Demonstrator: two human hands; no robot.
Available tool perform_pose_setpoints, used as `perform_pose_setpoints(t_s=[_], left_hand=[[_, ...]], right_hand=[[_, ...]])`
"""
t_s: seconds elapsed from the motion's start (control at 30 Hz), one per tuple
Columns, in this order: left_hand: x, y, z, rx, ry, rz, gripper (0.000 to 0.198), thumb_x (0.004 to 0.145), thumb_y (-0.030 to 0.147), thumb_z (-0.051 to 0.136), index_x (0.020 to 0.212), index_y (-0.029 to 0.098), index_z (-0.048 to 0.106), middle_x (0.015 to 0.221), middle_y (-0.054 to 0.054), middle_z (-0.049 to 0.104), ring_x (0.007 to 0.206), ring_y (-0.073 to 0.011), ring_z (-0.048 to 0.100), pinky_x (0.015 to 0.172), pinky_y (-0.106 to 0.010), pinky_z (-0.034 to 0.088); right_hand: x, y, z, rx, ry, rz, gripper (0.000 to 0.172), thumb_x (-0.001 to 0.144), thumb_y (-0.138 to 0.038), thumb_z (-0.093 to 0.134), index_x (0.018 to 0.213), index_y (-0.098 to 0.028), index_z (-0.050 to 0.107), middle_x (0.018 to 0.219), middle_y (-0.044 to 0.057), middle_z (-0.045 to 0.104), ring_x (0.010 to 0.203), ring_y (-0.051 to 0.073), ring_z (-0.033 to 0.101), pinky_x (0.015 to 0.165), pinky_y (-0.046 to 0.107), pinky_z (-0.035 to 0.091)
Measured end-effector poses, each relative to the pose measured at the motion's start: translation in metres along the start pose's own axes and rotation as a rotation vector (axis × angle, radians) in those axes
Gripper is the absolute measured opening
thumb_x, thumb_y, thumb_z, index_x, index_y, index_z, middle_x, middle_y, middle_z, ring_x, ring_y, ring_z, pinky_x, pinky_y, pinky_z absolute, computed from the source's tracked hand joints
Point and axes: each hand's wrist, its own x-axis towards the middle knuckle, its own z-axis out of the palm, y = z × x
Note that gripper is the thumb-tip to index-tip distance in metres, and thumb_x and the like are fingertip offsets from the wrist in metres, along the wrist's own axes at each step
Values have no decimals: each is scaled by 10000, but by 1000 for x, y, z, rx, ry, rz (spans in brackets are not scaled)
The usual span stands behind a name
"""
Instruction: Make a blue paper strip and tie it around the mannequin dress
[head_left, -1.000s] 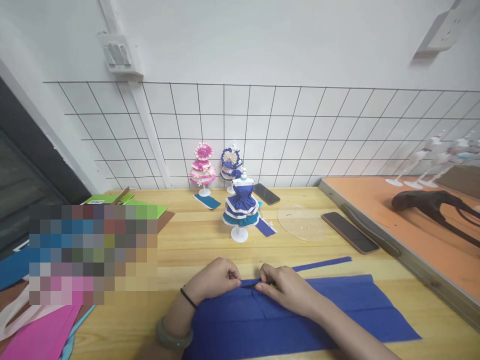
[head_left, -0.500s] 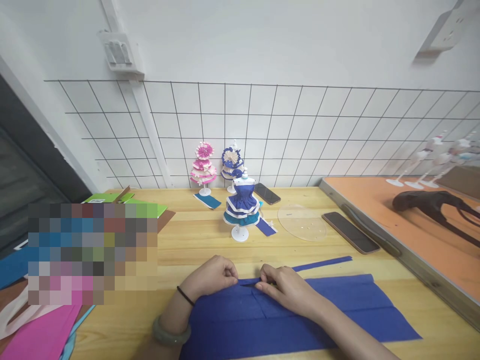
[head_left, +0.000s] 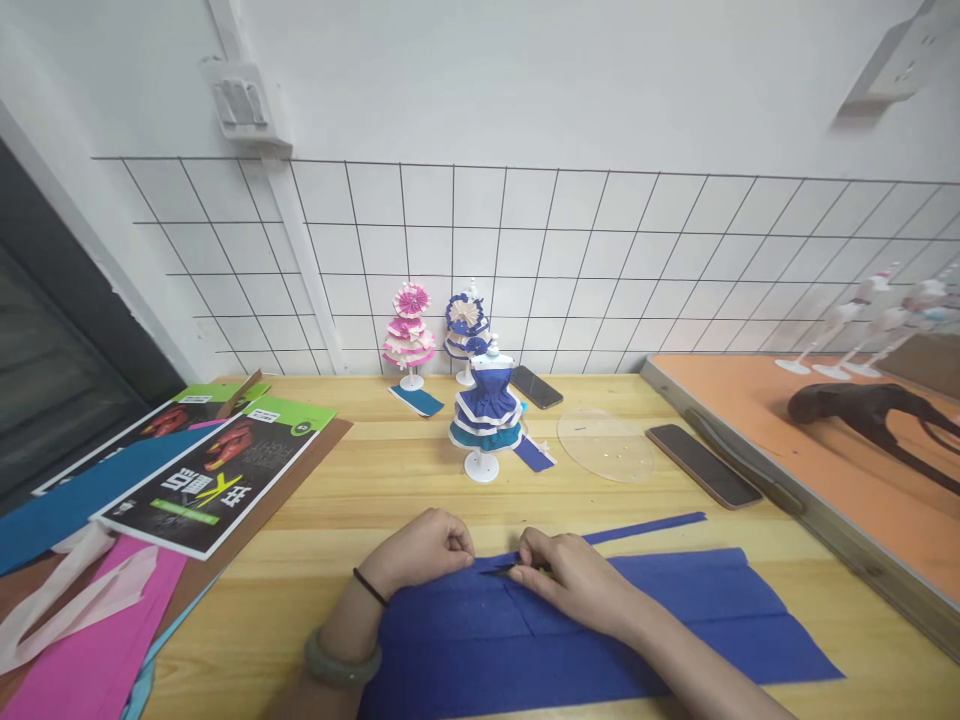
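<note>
A wide sheet of blue crepe paper [head_left: 570,655] lies on the wooden table with fold lines across it. At its far edge my left hand [head_left: 424,548] is closed, thumb and fingertips pinching the paper. My right hand [head_left: 574,580] is closed round small scissors, whose dark blades [head_left: 496,571] point left toward my left fingertips. Most of the scissors' handle is hidden in the palm. Behind the right hand a narrow blue strip [head_left: 649,527] runs off to the right along the sheet's far edge.
Ahead stands a small dress form [head_left: 487,395] in a blue and teal ruffled dress. A clear round plate [head_left: 604,445] and a phone [head_left: 705,467] lie to its right. Notebooks [head_left: 217,480] and coloured paper [head_left: 97,640] cover the left side. A raised orange surface [head_left: 727,395] borders the right.
The scissors' blades look slightly more spread at the paper's far edge. Both hands stay nearly in place. The view has shifted a little.
</note>
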Motion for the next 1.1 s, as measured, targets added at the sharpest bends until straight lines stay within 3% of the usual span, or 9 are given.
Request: perform_pose_setpoints(t_s=[0.77, 1.1], left_hand=[[-1, 1, -2, -21, -1, 21, 188, 654, 192, 525, 724, 125, 686, 655, -8, 663, 583, -111, 543, 525, -180, 382], [0, 2, -2, -27, 11, 28, 165, 651, 191, 546, 701, 121, 687, 652, -5, 655, 603, -114, 541, 557, -183, 392]], right_hand=[[5, -7, 5, -45, 9, -9, 226, 875, -437, 429, 805, -233, 494, 642, -28, 587, 584, 140, 537, 545, 216, 293], [11, -14, 9, -42, -3, -9, 208, 874, -419, 439, 850, -231, 525, 714, -9, 640, 621, 151, 574, 550, 221, 299]])
